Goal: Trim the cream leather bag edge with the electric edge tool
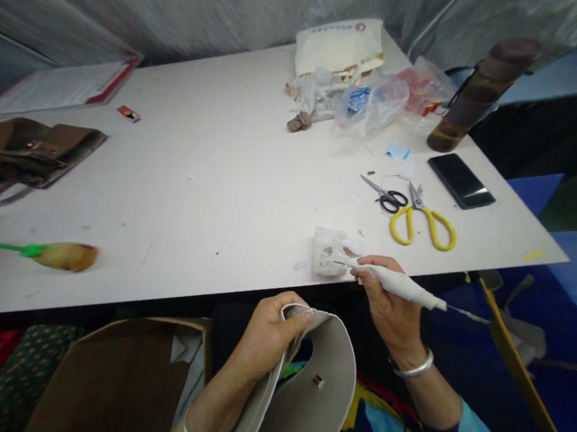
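My left hand [263,337] grips the edge of a curved cream leather piece [322,392] with a small metal stud, held over my lap below the table edge. My right hand [389,304] holds a white pen-like corded tool [397,284], its thin tip pointing left at a small white lumpy block [326,249] that sits at the front edge of the white table [211,183]. Both wrists wear silver bangles.
Black scissors [387,197], yellow-handled scissors [425,220] and a dark phone [461,181] lie at the right. Plastic bags [377,100], a cream bag [339,47] and a brown bottle [477,98] stand behind. A green-handled brush [60,254] and brown leather pieces [28,152] are left.
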A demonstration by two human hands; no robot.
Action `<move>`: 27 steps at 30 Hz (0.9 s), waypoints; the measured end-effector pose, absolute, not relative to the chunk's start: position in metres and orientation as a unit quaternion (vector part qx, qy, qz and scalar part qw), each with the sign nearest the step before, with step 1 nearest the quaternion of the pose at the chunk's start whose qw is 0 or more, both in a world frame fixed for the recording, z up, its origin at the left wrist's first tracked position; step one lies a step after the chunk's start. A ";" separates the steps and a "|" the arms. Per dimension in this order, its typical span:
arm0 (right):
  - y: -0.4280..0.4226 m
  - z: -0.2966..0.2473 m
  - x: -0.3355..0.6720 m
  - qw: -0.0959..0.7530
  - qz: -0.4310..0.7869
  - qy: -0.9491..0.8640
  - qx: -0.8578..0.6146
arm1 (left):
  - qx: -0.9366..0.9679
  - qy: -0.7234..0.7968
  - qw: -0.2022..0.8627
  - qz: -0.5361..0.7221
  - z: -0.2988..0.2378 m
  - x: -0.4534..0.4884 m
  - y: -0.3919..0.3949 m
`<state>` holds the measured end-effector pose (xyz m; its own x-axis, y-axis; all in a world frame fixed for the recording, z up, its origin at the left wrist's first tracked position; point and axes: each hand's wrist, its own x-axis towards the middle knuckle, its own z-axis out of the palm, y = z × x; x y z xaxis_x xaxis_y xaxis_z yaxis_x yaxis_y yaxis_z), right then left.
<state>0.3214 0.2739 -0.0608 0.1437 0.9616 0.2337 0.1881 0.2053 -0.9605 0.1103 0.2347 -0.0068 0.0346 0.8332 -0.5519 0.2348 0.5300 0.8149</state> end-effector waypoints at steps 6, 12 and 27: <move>0.274 -0.061 0.320 0.526 0.339 -0.581 -0.520 | 0.403 0.652 0.597 0.238 -0.010 0.107 0.239; 0.272 -0.065 0.321 0.507 0.304 -0.619 -0.517 | 0.410 0.651 0.601 0.217 -0.004 0.110 0.242; 0.255 -0.054 0.317 0.496 0.536 -0.517 -0.447 | 0.448 0.650 0.576 0.212 -0.004 0.114 0.237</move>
<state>0.3170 0.2552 -0.0537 -0.1076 0.9936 0.0340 -0.0696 0.0266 -0.9972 0.1136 0.2370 -0.0043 0.0644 0.8265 -0.5592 0.3385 0.5091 0.7914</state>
